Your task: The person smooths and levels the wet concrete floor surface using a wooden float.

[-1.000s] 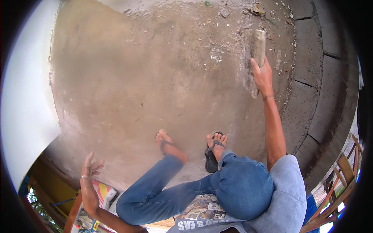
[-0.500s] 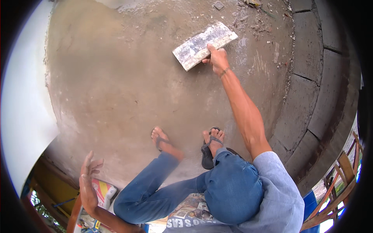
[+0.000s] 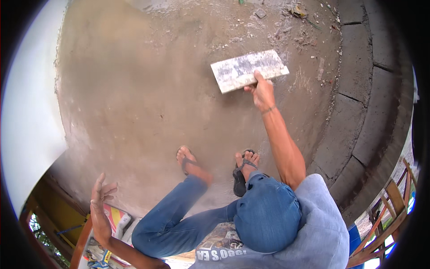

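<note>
My right hand (image 3: 263, 93) grips the near long edge of a flat rectangular board (image 3: 244, 67), its thumb lying on top and its fingers curled beneath. The board is whitish with grey smears and is slightly tilted in the picture. It is above or against the brown, damp-looking floor (image 3: 134, 98); I cannot tell whether it touches. At the lower left my left hand (image 3: 99, 204) is raised with fingers apart, holding nothing. Nearest to it is a printed red, yellow and white bag (image 3: 117, 219).
A white wall (image 3: 31, 103) bounds the left. Grey blocks (image 3: 354, 58) line the right edge. Crumbs and a small flat grey piece (image 3: 260, 13) lie at the far side. My sandalled feet (image 3: 187, 157) stand nearby. Wooden slats (image 3: 398, 197) rise at the lower right.
My right hand has drawn the board right and nearer, turning it more level in the picture. My left hand stays raised, almost unmoved. The view has shifted slightly.
</note>
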The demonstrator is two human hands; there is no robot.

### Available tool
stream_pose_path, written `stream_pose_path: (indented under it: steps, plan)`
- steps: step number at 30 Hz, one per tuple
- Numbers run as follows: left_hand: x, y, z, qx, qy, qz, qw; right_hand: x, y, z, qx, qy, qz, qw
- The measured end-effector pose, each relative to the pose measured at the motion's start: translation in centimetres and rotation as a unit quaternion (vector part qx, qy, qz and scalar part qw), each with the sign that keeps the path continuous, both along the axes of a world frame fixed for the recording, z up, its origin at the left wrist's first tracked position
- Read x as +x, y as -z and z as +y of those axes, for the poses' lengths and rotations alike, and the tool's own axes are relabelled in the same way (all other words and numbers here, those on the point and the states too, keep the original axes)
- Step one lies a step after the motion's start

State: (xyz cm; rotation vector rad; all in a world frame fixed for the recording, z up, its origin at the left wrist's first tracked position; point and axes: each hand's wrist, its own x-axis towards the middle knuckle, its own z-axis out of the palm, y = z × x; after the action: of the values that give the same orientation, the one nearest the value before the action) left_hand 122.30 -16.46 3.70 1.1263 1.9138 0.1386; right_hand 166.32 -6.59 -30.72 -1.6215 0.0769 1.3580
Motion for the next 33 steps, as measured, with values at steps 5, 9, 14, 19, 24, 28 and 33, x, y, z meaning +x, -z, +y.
stream_pose_path:
  steps: [5, 9, 14, 19, 24, 28, 33]
  plan:
    - [-0.2, 0.1, 0.1, -0.014, 0.010, -0.005, 1.000, -1.5, -0.3, 0.2, 0.018, -0.017, -0.005, 1.000]
    - [0.0, 0.0, 0.1, -0.016, 0.025, -0.005, 1.000, 0.5, 3.6, 9.4, 0.078, 0.013, -0.034, 0.996]
    - [-0.5, -0.2, 0.4, -0.010, 0.015, -0.004, 1.000, 5.4, 0.3, -5.0, 0.095, 0.032, -0.026, 0.995]
    - [-0.2, -1.0, 0.2, 0.002, 0.038, -0.029, 0.999, 6.2, 2.1, -7.3, -0.044, 0.115, -0.143, 0.982]
    - [0.4, -1.1, 1.2, 0.002, 0.037, 0.003, 0.999, 6.6, 2.6, 8.1, 0.048, 0.041, -0.107, 0.992]
    - [1.1, -2.0, 3.1, 0.033, 0.054, -0.015, 0.998, 8.6, -1.6, 8.5, 0.068, 0.021, -0.145, 0.987]
    - [2.7, -6.4, 3.9, 0.070, 0.067, 0.008, 0.995, 15.1, -4.4, -7.8, -0.025, -0.034, -0.324, 0.945]
